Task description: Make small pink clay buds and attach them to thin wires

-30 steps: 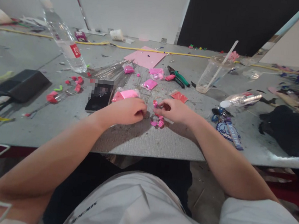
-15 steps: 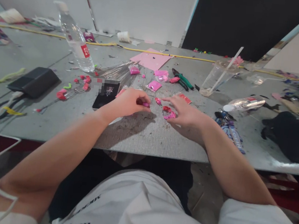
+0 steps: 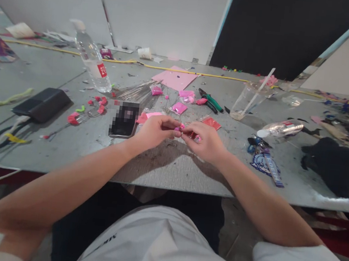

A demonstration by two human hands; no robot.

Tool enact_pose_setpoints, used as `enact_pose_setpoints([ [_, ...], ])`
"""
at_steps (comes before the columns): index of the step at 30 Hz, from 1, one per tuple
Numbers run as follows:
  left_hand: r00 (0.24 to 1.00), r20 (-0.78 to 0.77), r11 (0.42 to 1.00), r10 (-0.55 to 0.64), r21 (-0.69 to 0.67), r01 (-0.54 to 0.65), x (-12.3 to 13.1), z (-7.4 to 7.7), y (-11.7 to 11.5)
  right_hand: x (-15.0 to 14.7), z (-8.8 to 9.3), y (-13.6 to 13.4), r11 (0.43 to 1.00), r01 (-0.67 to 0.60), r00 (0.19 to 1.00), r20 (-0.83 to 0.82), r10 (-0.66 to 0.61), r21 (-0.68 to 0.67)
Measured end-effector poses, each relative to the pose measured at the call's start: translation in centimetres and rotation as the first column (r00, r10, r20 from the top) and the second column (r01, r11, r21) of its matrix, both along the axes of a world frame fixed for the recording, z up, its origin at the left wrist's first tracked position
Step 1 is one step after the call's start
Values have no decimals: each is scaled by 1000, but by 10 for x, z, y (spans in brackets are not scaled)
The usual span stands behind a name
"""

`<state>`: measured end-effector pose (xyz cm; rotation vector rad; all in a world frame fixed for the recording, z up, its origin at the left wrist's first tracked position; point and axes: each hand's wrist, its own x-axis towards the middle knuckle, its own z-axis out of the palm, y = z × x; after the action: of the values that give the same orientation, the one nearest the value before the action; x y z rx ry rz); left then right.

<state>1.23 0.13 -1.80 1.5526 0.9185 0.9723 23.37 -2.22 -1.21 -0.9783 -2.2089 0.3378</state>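
Note:
My left hand (image 3: 157, 133) pinches a small purple clay-like lump (image 3: 177, 128) between thumb and fingers. My right hand (image 3: 207, 141) is closed too, its fingertips meeting the left ones at that lump. Bright pink bits (image 3: 182, 125) show just above the joined fingertips. Red and pink pieces (image 3: 197, 137) lie at the right hand's fingers, partly covered by them; whether they are gripped is unclear. Behind the hands are a pink packet (image 3: 178, 108) and a red packet (image 3: 212, 123). A phone (image 3: 125, 119) lies left of my left hand.
Wires with red pieces (image 3: 73, 118) lie at left near a black adapter (image 3: 42, 104) and a water bottle (image 3: 94, 64). Green-handled pliers (image 3: 212, 102) lie behind. A plastic cup with a straw (image 3: 246, 100), a keychain (image 3: 266, 163) and a dark plush item (image 3: 334, 166) are at right.
My right hand has moved left and closed its fingers at the purple lump. My left hand still holds that lump, and both hands now meet. The view has tilted slightly upward.

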Motion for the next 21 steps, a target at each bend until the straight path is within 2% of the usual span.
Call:
enact_pose_setpoints([
  [4, 996, -60, 996, -63, -72, 58, -4, 7, -2, 2, -5, 0, 998, -12, 997, -71, 17, 69],
  [7, 979, -137, 983, -151, -126, 134, -10, 12, -3, 1, -7, -2, 995, -3, 998, -61, 9, 104],
  [9, 971, -123, 970, -203, -159, 182, -12, 13, -4, -1, -8, -4, 994, -10, 999, -39, 15, 112],
  [12, 981, -48, 961, -189, -214, 175, -16, 15, -7, -5, -7, -6, 993, -39, 999, -4, 40, 116],
  [16, 983, 6, 946, -183, -272, 177, -24, 16, -11, -12, 2, -8, 992, -77, 996, 56, 71, 102],
  [21, 977, 78, 923, -200, -319, 215, -43, 13, -11, -28, 24, -9, 977, -192, 956, 243, 165, 93],
])
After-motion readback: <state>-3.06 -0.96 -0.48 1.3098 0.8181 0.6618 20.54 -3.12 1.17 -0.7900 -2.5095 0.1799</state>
